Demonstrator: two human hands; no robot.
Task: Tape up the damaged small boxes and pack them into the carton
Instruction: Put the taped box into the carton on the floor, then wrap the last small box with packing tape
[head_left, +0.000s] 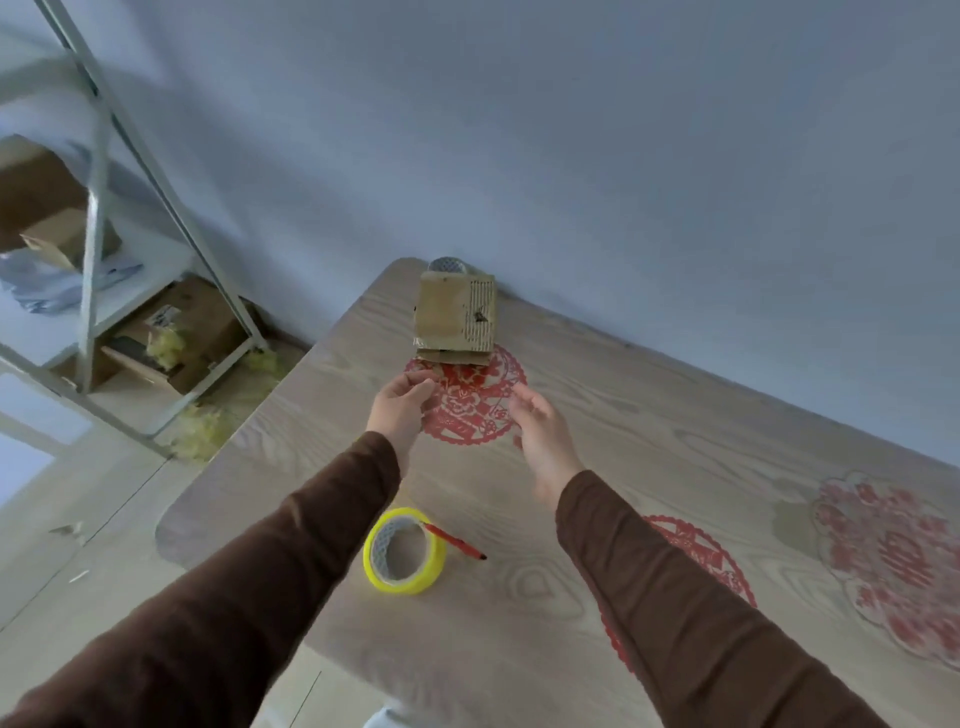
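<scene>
Small box (454, 314) stands just beyond both loosely spread, empty hands, left hand (402, 402) and right hand (540, 431).

Wood-grain table (597, 467), torn cardboard box (454, 317)

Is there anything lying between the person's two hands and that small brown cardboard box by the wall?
Nothing visible. The left hand and right hand hover open just short of the small brown cardboard box; only a flat red paper-cut decoration on the wooden table lies between.
</scene>
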